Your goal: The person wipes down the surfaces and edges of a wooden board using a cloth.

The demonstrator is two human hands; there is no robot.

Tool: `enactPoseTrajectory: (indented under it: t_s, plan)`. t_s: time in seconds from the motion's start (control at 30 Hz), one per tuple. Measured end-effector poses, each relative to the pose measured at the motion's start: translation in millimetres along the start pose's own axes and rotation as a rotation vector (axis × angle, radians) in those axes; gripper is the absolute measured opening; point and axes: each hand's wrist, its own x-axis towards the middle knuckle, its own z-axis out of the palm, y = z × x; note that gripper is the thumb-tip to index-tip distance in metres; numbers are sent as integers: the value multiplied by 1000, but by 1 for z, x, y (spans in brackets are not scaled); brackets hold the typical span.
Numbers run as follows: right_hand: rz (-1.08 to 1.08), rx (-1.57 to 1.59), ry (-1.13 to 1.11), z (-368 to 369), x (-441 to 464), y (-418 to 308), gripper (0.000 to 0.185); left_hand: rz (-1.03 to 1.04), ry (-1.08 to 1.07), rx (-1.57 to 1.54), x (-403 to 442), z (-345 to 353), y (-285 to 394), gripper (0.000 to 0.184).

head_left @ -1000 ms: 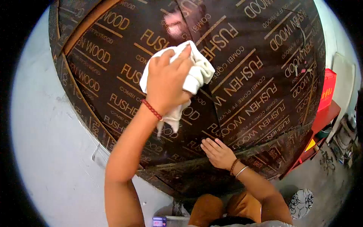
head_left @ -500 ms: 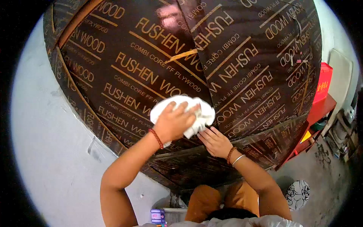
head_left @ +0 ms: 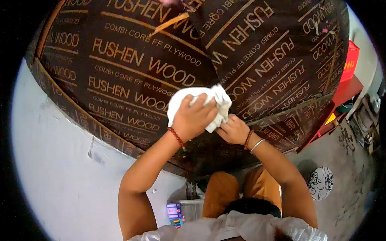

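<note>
A white cloth (head_left: 222,107) lies bunched above the near edge of a dark plywood tabletop (head_left: 120,76) printed with "FUSHEN WOOD". Its left part looks smooth and rounded; whether a separate thing lies under it I cannot tell. My left hand (head_left: 196,116) presses on top of the cloth, fingers bent over it and gripping it. At the lower right edge of the cloth, my right hand (head_left: 234,129) has its fingers curled in, closed on that edge. The fingertips of the right hand are partly hidden.
A strip of wood-coloured material (head_left: 171,23) lies on the plywood. To the right stand a red box (head_left: 350,60) and a round patterned stool (head_left: 321,183). A purple container (head_left: 174,210) is low by my legs. A pale wall (head_left: 68,160) borders the left.
The view has shifted, so the plywood appears farther left and up. My right hand's fingers went from stretched out to curled at the cloth's edge. The cloth looks more bunched.
</note>
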Motion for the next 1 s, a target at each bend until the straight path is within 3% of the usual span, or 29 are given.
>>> enactPoseTrajectory:
  t_s: [0.1, 0.17, 0.23, 0.3, 0.37, 0.43, 0.57, 0.6, 0.67, 0.73, 0.77, 0.8, 0.83, 0.9, 0.93, 1.0]
  plan:
    - [55, 157, -26, 5, 3, 2, 19, 154, -109, 9, -20, 4, 12, 22]
    - [102, 195, -78, 7, 1, 4, 15, 123, -172, -46, -29, -6, 1, 19]
    - [-20, 64, -288, -3, 0, 6, 8, 94, -201, -4, -39, -22, -24, 17]
    - [-50, 44, -219, -1, 1, 6, 14, 21, -113, 199, -49, -48, -54, 19]
    - [70, 106, -207, 5, -3, 6, 13, -101, -106, 282, -63, -74, -87, 29]
    - [147, 100, -136, 1, 2, 1, 13, -379, -44, 335, -67, -98, -104, 40]
    - [16, -9, -149, 4, -4, 3, 15, -716, 296, 267, -95, -71, -97, 50]
    - [-19, -32, -170, 2, -1, 2, 15, -784, 264, 275, -107, -55, -83, 49]
    - [-26, -61, -153, 4, -4, 2, 14, -738, 361, 87, -132, -17, -54, 57]
    - [-13, -52, -120, 5, -1, 1, 14, -698, 201, 189, -153, 0, -18, 35]
    - [-49, -72, -161, 3, 0, 2, 14, -723, 229, 193, -165, 16, -4, 26]
    - [-82, -99, -209, 0, 0, 3, 15, -520, 159, 159, -170, 9, -3, 19]
    - [-83, -115, -203, 3, -4, 4, 15, -464, 116, 152, -175, 7, -5, 12]
    - [43, -26, -257, 9, -5, 4, 14, -415, 32, 156, -166, -16, -19, 12]
    - [-46, -43, -305, 0, -2, 5, 13, -429, -24, 188, -162, -26, -32, 20]
    - [-57, -56, -249, -3, 1, 4, 13, -656, 54, 272, -155, -43, -71, 42]
